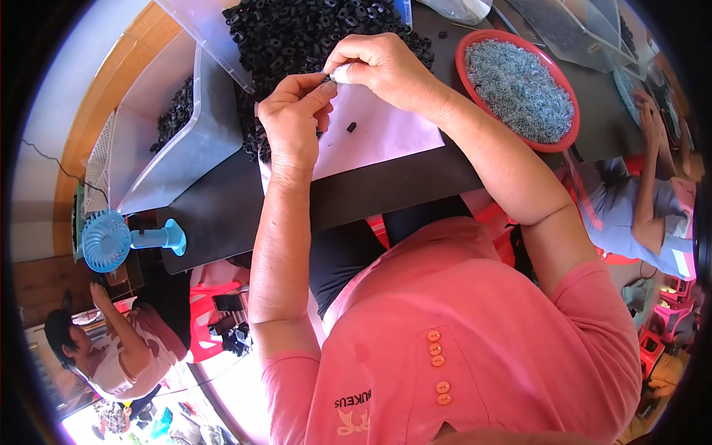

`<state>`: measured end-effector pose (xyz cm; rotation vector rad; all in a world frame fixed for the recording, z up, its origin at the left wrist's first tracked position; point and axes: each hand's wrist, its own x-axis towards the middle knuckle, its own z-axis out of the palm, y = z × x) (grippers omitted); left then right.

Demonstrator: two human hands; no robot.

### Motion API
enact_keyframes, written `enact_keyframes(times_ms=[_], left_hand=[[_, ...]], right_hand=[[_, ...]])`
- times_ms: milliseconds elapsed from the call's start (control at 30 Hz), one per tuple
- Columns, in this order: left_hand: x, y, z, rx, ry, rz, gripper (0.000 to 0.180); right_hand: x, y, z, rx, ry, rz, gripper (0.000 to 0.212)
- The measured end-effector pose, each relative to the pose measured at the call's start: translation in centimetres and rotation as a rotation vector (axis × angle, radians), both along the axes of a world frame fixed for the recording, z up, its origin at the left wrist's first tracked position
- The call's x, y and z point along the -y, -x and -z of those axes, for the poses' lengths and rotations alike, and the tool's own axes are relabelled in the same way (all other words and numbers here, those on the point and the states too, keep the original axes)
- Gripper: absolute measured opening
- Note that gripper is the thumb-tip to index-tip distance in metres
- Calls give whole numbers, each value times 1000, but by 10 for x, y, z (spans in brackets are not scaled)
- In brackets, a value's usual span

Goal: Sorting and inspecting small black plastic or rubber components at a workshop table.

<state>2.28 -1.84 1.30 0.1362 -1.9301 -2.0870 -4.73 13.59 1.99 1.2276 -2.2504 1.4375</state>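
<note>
The dark table (208, 215) carries the work; at its left stands a tall clear plastic bin (174, 159), with black parts (174, 115) gathered deep inside; at the top, partly cut off by the view, a second clear container (208, 33) opens toward the person, and a broad heap of black parts (297, 37) fills it and spreads out onto the table; at the upper right another clear bin (578, 33) leans in; in front of it sits a round red basin (545, 147), full of small silvery pieces (519, 89).

A pale sheet (386, 141) lies before the heap; a small blue fan (106, 241) is at the table's left corner; the right forearm passes between sheet and basin, and both hands cover the heap's near edge and some of the sheet.

The left hand (291, 119) and right hand (382, 70) meet at the fingertips, both pinching a small dark piece (329, 78) above the sheet's far edge; fingers hide most of it, so its shape cannot be told; a single black part (351, 127) lies on the sheet, just below the hands.
</note>
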Motion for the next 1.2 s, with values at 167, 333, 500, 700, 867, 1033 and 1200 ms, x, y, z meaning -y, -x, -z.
enact_keyframes(times_ms=[167,333,500,700,867,1033,1200], left_hand=[[13,5,3,-1,-192,-3,11],[15,7,1,-13,-201,-146,10],[21,9,7,-3,-240,-120,9],[20,9,7,-7,-265,-126,11],[16,8,7,-110,-394,-149,13],[13,4,2,-61,-591,-7,12],[15,7,9,-35,-647,33,12]], right_hand=[[11,-7,9,-213,26,3,15],[5,-12,5,-186,-96,138,17],[7,-24,5,-274,-589,2,8],[11,-21,14,-302,-742,-41,7],[20,-26,6,381,-30,-207,9],[36,-38,9,570,144,-245,11],[35,-37,-3,358,-52,-257,10]])
